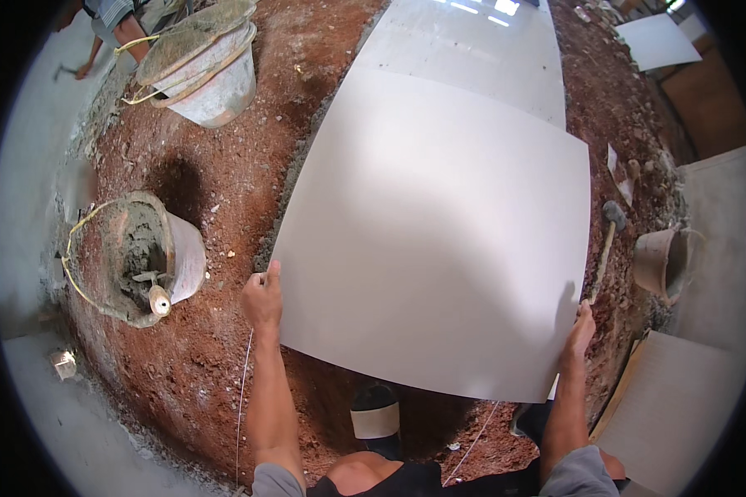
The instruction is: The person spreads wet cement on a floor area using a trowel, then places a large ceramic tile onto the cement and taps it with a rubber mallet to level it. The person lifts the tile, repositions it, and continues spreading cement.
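A large white floor tile (439, 240) spans the space between my hands, its near edge just above my knees. My left hand (263, 302) is closed on its left edge near the close corner, and my right hand (580, 333) grips the right edge. Underneath, at the left side, grey mortar (293, 195) shows along the edge. Beyond the tile lies another glossy pale tile (472, 41), partly covered by the far edge of mine in this view. Whether the held tile rests on anything is hidden.
Left on the red soil stand a mortar bucket (192, 257) with a trowel (159, 300) in it and stacked buckets (232, 87). At right are a rubber mallet (613, 217), another bucket (656, 261) and a leaning panel (680, 406). White strings (244, 389) cross the soil; another person's hand (83, 71) shows far left.
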A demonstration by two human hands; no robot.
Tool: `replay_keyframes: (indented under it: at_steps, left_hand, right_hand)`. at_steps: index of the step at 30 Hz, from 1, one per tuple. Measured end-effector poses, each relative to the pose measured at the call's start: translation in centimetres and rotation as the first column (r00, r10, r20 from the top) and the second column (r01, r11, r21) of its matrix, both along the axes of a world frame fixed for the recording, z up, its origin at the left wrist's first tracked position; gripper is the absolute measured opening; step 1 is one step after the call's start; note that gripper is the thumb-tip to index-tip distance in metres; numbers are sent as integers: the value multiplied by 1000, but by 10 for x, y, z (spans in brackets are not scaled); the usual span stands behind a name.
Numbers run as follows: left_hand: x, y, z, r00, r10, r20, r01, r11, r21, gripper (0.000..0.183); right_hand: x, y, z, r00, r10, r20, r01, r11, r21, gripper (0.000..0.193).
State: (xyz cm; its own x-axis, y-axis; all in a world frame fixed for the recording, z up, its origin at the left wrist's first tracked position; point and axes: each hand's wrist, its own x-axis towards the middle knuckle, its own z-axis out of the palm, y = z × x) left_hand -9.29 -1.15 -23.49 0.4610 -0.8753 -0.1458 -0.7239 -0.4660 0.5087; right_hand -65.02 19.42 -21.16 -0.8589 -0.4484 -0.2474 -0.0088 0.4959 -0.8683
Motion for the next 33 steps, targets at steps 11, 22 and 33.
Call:
replay_keyframes:
  at_steps: [11,22,33]
  left_hand:
    - [4,-16,-15,996,-24,-83,21,999,-28,70]
    - [4,-33,-22,994,8,-112,-11,1000,-28,63]
    - [21,-39,-46,996,-84,-35,82,995,-55,60]
  right_hand:
    - [7,2,-22,991,11,130,-13,1000,18,51]
    - [14,-18,-25,992,-77,101,72,996,52,54]
    - [30,-23,-42,980,37,-194,-40,999,-12,37]
